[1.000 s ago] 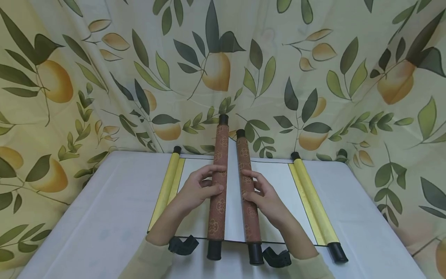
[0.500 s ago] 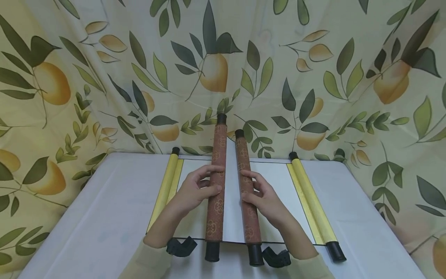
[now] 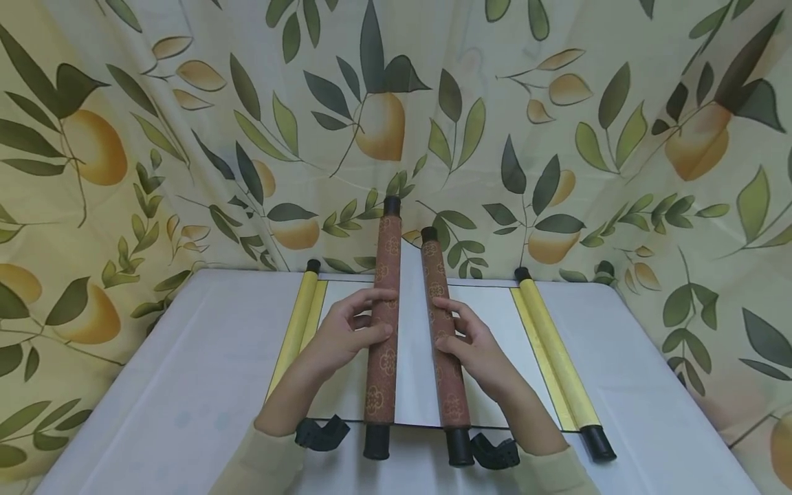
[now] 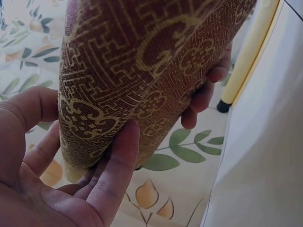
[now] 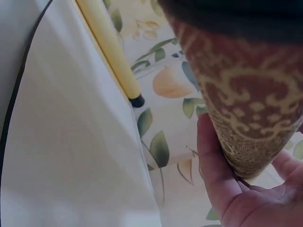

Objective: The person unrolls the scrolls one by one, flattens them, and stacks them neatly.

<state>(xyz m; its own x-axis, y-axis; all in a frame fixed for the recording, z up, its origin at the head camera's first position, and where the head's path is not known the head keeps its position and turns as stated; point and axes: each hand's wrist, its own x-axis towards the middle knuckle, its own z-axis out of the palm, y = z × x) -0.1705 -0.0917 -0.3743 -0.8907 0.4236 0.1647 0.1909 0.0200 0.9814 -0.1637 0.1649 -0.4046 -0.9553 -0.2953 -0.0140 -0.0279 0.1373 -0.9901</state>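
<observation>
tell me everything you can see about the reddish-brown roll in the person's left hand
The reddish-brown roll is long and slim, covered in what looks like woven cloth with gold flower-like motifs over angular lines. A black cap finishes its near end, another its far end. It points away from the person and appears raised above the table. The left hand grips it around the middle. White sheet shows on both sides of it.
</observation>
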